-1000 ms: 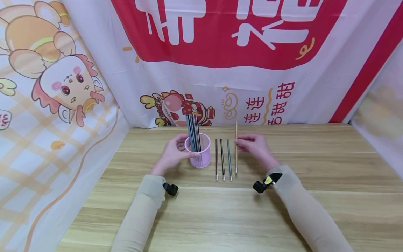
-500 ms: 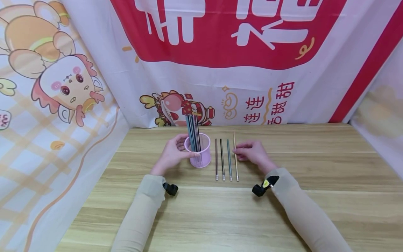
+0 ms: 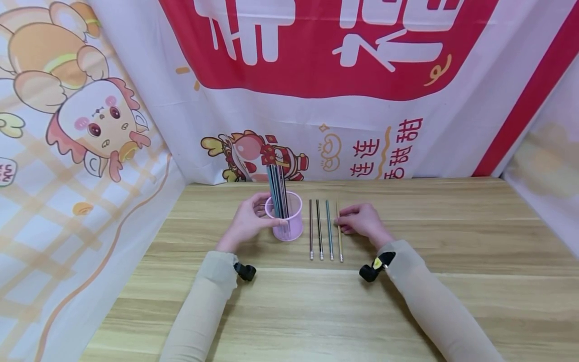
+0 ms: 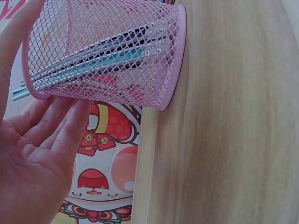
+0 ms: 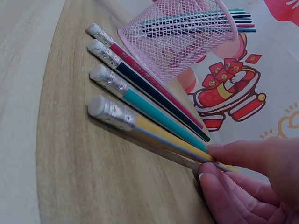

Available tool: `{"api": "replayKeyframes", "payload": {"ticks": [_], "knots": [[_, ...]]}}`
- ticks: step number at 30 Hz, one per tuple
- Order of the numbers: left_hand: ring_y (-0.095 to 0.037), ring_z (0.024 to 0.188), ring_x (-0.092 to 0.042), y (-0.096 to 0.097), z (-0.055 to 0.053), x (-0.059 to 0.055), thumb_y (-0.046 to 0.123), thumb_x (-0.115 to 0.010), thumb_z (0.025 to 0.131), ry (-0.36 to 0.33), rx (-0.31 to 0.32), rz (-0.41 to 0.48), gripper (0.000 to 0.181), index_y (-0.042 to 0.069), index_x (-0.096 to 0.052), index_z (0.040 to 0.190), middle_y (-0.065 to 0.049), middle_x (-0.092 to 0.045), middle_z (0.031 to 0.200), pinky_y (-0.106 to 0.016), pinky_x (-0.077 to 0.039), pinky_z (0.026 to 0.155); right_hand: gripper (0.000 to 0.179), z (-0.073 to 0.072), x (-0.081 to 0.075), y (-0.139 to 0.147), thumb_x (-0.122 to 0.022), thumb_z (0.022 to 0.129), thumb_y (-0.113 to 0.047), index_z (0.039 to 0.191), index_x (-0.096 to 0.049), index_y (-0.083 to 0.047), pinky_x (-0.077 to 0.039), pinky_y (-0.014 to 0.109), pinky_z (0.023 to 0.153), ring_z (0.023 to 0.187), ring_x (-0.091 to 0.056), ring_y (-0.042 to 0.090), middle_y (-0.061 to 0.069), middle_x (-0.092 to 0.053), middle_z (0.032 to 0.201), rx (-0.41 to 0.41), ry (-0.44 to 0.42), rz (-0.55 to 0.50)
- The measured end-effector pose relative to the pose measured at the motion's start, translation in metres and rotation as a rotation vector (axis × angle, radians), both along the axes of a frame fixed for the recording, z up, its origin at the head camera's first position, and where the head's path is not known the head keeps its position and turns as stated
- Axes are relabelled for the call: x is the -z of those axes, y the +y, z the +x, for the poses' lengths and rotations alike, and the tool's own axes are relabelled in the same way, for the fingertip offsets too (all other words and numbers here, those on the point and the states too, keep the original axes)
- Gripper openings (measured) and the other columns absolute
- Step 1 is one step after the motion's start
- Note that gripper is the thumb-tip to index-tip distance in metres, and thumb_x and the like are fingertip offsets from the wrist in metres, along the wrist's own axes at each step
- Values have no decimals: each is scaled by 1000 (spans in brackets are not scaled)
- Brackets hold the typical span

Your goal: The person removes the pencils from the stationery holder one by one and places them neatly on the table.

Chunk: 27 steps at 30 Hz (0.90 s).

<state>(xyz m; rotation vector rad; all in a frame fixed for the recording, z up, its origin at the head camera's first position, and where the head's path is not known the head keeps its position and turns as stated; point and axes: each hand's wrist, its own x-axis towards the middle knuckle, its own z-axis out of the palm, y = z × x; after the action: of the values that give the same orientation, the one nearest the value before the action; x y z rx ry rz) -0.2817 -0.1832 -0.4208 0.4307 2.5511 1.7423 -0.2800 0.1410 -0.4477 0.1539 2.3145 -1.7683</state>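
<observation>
My left hand [image 3: 246, 218] grips a pink mesh pencil cup [image 3: 295, 227], the thumb at its near side and the fingers behind. Several dark and teal pencils [image 4: 107, 58] lean inside the cup, their eraser ends at its base. To the right, my right hand [image 3: 362, 221] pinches a yellow pencil [image 5: 159, 138] between thumb and fingers, low at the table. Beside it lie a teal pencil [image 5: 149, 106], a black pencil [image 5: 149, 88] and a red pencil [image 5: 135, 63], side by side with white erasers toward me. The yellow pencil's far end is partly hidden by my fingers.
The wooden table [image 3: 298, 311] extends around both hands. A white and red printed cloth [image 3: 325, 110] hangs along its back edge, and a patterned cloth [image 3: 149, 211] covers the left side. A small black camera sits on each wrist.
My right hand has brought the yellow pencil toward me and slightly left, lining its eraser end up with the other pencils. The left hand and the cup stay put.
</observation>
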Motion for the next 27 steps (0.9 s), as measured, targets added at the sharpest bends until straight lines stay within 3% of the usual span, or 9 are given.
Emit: {"api": "replayKeyframes", "payload": {"ticks": [12,27], "knots": [[-22,117,-62,1,1,-1,20,-97,70,-2,6,6,83,7,-54,140,-7,-62,130,-33,-50,103,38,-2,1,-4,-83,86,-9,119,-68,1,-63,31,68,77,-70,21,16,-71,102,16,25,114],[-21,119,-61,0,-1,0,24,-97,70,-5,4,-2,84,8,-54,141,-6,-62,132,-35,-49,105,34,-1,2,-5,-81,86,-7,115,-68,3,-62,30,64,70,-70,20,14,-72,92,12,54,128]]}}
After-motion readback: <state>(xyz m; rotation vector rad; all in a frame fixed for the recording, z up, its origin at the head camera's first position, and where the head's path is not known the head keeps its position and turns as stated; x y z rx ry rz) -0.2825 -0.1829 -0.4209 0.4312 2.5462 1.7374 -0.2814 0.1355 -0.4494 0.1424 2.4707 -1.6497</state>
